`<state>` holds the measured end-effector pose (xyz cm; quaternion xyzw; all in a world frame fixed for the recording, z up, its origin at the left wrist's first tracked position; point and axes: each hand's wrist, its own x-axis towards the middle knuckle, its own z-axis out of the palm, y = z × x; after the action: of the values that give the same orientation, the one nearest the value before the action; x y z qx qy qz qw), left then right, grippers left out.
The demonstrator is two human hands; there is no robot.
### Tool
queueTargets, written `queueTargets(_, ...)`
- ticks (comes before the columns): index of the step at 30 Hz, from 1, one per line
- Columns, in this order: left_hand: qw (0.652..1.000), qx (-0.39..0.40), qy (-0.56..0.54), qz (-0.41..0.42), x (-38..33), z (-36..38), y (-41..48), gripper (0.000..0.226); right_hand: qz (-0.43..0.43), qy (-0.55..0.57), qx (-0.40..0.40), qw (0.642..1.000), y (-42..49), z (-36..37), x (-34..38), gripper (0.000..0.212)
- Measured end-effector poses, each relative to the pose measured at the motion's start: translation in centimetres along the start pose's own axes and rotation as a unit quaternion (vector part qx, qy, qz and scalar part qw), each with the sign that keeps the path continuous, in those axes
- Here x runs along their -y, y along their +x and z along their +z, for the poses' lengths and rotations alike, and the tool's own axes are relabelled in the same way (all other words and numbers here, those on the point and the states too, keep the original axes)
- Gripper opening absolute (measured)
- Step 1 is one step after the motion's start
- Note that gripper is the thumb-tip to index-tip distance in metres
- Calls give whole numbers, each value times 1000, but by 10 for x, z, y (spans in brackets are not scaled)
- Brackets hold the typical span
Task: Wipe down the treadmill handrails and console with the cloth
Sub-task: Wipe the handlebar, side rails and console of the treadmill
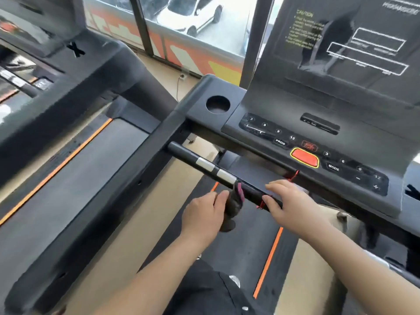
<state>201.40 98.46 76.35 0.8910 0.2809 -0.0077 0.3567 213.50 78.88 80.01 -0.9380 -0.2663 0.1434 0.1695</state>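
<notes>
L hand (204, 214) grips dark cloth (234, 205) at front handrail (204, 163); R hand (288, 201) open, resting on it.

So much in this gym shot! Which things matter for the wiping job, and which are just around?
For the job:
- dark cloth, gripped by the left hand
- front handrail bar, cloth pressed on it
- right hand, resting on the bar
- console panel

Just around:
- neighbouring treadmill
- empty cup holder
- white car outside the window
</notes>
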Motion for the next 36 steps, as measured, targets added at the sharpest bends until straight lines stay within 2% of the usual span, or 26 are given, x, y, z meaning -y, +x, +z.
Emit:
queueTargets(3,979,14,-92,-180,40,-5,-8,58,-23,1,13,1000,19,9,20,34)
queueTargets(5,958,10,-154,-240,51,-13,-1,52,-40,-3,30,999,33,14,32,35)
queueTargets(8,936,-45,-226,-267,49,-24,26,42,-17,-22,84,996,52,15,46,38)
queueTargets(12,890,-101,-329,-298,30,-34,75,38,56,-116,154,980,72,14,49,35)
queueTargets(16,807,-149,-465,-332,4,-40,112,35,65,-144,151,976,73,15,47,35)
queueTargets(19,782,-158,-490,-351,-10,-21,128,46,65,-147,143,977,70,15,50,33)
queueTargets(21,807,-142,-469,-328,-22,0,119,56,65,-149,141,977,70,15,51,34)
queueTargets(23,853,-126,-412,-296,-38,30,92,55,62,-141,138,978,69,15,48,33)
queueTargets(25,886,-74,-382,-253,-54,48,57,55,65,-136,137,979,66,11,46,30)
queueTargets(27,902,-48,-371,-217,-57,46,51,46,65,-148,135,978,60,7,44,27)
queueTargets(28,909,-61,-354,-211,-53,42,59,42,62,-148,131,978,57,5,43,27)
queueTargets(31,922,-109,-293,-230,-35,24,90,57,63,-115,113,985,44,0,32,26)
queueTargets(33,936,-105,-242,-233,-42,19,86,64,65,-87,101,989,36,-3,25,27)
queueTargets(36,968,-71,-186,-156,-67,41,45,63,59,-38,76,995,22,-5,16,33)
